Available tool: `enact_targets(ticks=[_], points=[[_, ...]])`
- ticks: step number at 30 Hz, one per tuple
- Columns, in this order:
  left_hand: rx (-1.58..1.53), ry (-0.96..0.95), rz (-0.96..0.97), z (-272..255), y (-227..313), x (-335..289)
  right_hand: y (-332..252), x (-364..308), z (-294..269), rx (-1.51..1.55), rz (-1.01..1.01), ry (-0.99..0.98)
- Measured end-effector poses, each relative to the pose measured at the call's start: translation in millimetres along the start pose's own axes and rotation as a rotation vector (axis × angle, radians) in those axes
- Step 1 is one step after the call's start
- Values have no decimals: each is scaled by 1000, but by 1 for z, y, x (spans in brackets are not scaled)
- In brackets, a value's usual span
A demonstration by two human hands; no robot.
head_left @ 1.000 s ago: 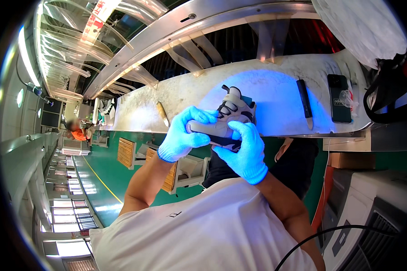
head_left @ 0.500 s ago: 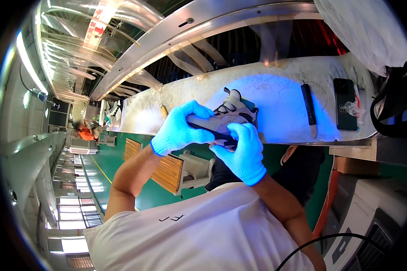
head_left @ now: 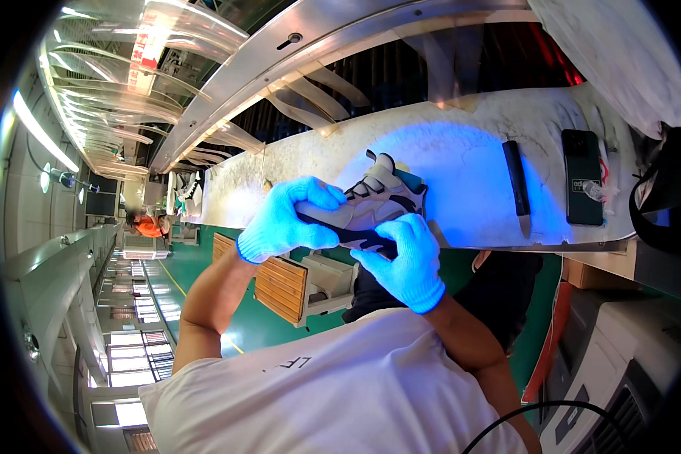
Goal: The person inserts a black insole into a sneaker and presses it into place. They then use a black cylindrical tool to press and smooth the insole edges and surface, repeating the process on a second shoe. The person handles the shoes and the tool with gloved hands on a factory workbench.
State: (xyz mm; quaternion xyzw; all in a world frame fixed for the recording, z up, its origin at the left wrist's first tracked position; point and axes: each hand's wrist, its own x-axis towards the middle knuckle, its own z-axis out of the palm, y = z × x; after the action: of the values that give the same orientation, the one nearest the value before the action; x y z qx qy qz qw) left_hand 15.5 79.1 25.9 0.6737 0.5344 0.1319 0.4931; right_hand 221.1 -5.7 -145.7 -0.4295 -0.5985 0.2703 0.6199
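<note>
A grey and black sneaker [head_left: 365,206] with laces is held over the front edge of the workbench, its side facing up. My left hand [head_left: 286,218], in a white glove lit blue, wraps round the toe, with the thumb under the sole and the fingers over the upper. Against the dark sole near the heel, my gloved right hand [head_left: 410,261] has its fingers curled and thumb bent in. Whether a small thing sits in those fingers is hidden. To the right of the sneaker lies a knife [head_left: 516,181] with a black handle, on the bench.
Beyond the knife, a dark phone [head_left: 583,170] and a crumpled clear wrapper [head_left: 599,191] rest on the pale workbench [head_left: 465,219]. A metal-framed machine [head_left: 295,38] with hanging strips runs behind. More shoes [head_left: 185,189] and a person in orange [head_left: 150,225] appear far left.
The sneaker and my left hand have shifted slightly left. My right hand stays close to the sole, its fingers lying a little lower on the side.
</note>
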Motion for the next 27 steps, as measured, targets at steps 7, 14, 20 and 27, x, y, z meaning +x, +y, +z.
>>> enact_targets(ticks=[7,14,20,27], points=[[-27,-45,7,-11,-14,5,-2,12,2,55,168,-63],[74,-183,-191,-32,-15,22,-4,25,11,-44,177,-187],[669,-393,-483,-3,29,64,-1,23,23,-89,167,-197],[823,-308,-490,13,62,58,-6,24,15,-33,199,-96]])
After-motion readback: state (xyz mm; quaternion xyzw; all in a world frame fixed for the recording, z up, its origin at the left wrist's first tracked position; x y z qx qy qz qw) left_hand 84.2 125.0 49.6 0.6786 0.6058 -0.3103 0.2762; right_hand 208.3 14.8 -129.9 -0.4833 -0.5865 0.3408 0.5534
